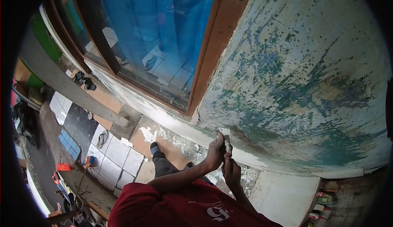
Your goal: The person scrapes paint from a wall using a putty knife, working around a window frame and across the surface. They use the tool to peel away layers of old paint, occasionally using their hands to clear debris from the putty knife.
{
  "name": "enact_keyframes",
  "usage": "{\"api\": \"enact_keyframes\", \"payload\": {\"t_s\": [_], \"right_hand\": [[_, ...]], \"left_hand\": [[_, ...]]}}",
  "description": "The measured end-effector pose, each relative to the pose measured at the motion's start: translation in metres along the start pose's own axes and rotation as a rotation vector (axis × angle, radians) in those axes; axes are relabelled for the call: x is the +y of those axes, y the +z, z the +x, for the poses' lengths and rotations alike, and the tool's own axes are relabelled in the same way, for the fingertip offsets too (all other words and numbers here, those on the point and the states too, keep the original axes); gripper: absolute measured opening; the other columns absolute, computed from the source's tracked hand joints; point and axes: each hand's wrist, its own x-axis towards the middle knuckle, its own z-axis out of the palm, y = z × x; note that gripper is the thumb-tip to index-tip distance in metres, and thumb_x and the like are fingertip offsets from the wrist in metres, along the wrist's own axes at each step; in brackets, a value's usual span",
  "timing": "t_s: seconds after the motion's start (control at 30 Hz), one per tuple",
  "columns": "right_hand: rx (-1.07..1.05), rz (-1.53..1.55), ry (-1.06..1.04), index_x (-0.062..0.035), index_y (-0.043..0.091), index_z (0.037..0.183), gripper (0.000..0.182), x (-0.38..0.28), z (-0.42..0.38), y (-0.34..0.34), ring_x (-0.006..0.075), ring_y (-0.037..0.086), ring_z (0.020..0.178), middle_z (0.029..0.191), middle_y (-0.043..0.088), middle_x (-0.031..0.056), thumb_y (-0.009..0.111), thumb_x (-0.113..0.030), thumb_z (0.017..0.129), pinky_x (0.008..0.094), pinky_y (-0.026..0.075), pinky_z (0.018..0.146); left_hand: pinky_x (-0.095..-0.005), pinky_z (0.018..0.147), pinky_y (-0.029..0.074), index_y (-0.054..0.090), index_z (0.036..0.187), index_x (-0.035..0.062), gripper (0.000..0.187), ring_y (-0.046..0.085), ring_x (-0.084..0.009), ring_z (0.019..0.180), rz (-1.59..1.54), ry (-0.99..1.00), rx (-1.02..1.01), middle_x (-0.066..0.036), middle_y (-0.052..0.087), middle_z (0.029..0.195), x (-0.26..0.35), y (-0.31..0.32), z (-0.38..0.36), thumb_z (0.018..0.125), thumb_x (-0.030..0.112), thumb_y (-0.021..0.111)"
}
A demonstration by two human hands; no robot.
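scraper [224, 132] in 2 hands [216, 152], red shirt [163, 206], white s-like logo [217, 214]

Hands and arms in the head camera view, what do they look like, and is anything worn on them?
The left hand and right hand are both without gloves, with no watch or bracelet visible. The forearms are uncovered below the short sleeves of a dark red shirt with white print.

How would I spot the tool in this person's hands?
Start at the window, then the blotchy wall beside it. Low there, the left hand and right hand hold a scraper, set apart from both by its flat, whitish blade.
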Motion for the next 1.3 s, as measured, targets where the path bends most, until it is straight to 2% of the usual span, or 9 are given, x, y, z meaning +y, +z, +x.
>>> {"api": "enact_keyframes", "payload": {"t_s": [0.1,0.17,0.33,0.57,0.63,0.8,0.97,1.13,1.3], "right_hand": [[-0.003,-0.035,0.102,0.0006,0.056,0.085,0.024,-0.002,0.01,0.007,0.0109,0.045,0.047,0.053,0.047,0.0036,0.046,-0.018,0.095,0.0289,0.037,0.046],[0.082,-0.186,-0.181,0.0005,0.058,0.087,0.023,-0.021,0.034,0.028,0.0118,0.047,0.049,0.056,0.049,0.0056,0.046,-0.018,0.095,0.0297,0.037,0.047],[0.037,-0.04,0.03,0.0014,0.057,0.092,0.021,-0.013,0.012,0.032,0.0111,0.046,0.05,0.057,0.049,0.0056,0.046,-0.017,0.095,0.0281,0.037,0.047],[0.089,-0.154,-0.151,0.0014,0.056,0.091,0.021,-0.002,0.024,0.031,0.0106,0.046,0.048,0.055,0.048,0.0066,0.045,-0.016,0.095,0.029,0.037,0.046],[0.081,-0.141,-0.119,0.0015,0.056,0.091,0.019,0.0,0.02,0.029,0.0159,0.05,0.048,0.056,0.05,0.0096,0.046,-0.014,0.095,0.0303,0.038,0.047],[0.173,-0.132,-0.187,0.0011,0.056,0.088,0.018,-0.002,0.03,0.033,0.0174,0.051,0.047,0.056,0.051,0.0096,0.047,-0.013,0.094,0.03,0.038,0.047],[0.139,-0.127,-0.094,0.001,0.055,0.085,0.017,-0.001,0.016,0.026,0.0172,0.05,0.045,0.056,0.052,0.0096,0.048,-0.012,0.094,0.0324,0.04,0.047],[0.248,-0.138,-0.318,0.003,0.051,0.104,0.023,-0.009,0.018,0.051,0.0149,0.052,0.067,0.078,0.052,0.0063,0.037,-0.014,0.097,0.028,0.042,0.065],[0.169,-0.051,-0.123,0.0021,0.054,0.1,0.024,0.002,0.017,0.047,0.0142,0.051,0.051,0.059,0.051,0.0084,0.039,-0.016,0.096,0.0296,0.041,0.049]], "left_hand": [[-0.0228,0.045,0.035,0.049,0.081,0.009,0.047,0.044,-0.0106,0.049,0.059,0.055,0.048,-0.003,0.05,0.059,0.008,0.002,0.003,0.095,0.051,0.033],[-0.0227,0.046,0.036,0.049,0.077,0.0091,0.049,0.042,-0.0095,0.046,0.068,0.175,0.041,-0.003,0.049,0.057,0.023,-0.011,0.02,0.094,0.053,0.034],[-0.0257,0.049,0.038,0.05,0.073,0.007,0.053,0.045,-0.0131,0.049,0.199,-0.001,0.151,-0.004,0.047,0.055,0.027,-0.006,0.001,0.093,0.054,0.035],[-0.0242,0.044,0.038,0.049,0.072,0.0072,0.055,0.043,-0.0117,0.044,0.176,0.007,0.073,-0.003,0.047,0.053,0.02,-0.013,0.013,0.092,0.057,0.035],[-0.0227,0.044,0.039,0.051,0.068,0.0071,0.057,0.046,-0.0108,0.044,0.151,-0.008,0.053,-0.004,0.05,0.053,0.022,-0.013,0.011,0.092,0.056,0.035],[-0.0218,0.04,0.037,0.052,0.086,0.0109,0.042,0.044,-0.0094,0.042,0.085,0.035,0.038,-0.003,0.052,0.056,0.015,-0.009,0.022,0.093,0.051,0.039],[-0.0218,0.039,0.037,0.051,0.084,0.0099,0.043,0.042,-0.0091,0.04,0.071,-0.021,0.023,-0.004,0.051,0.054,0.015,-0.007,0.014,0.094,0.05,0.038],[-0.0213,0.038,0.036,0.052,0.082,0.0096,0.042,0.041,-0.0095,0.038,0.166,-0.029,0.073,-0.004,0.05,0.051,0.024,-0.009,0.013,0.094,0.049,0.041],[-0.0228,0.04,0.037,0.049,0.08,0.01,0.043,0.041,-0.0104,0.04,0.201,-0.033,0.049,-0.004,0.047,0.051,0.021,-0.011,0.014,0.093,0.05,0.041]]}}
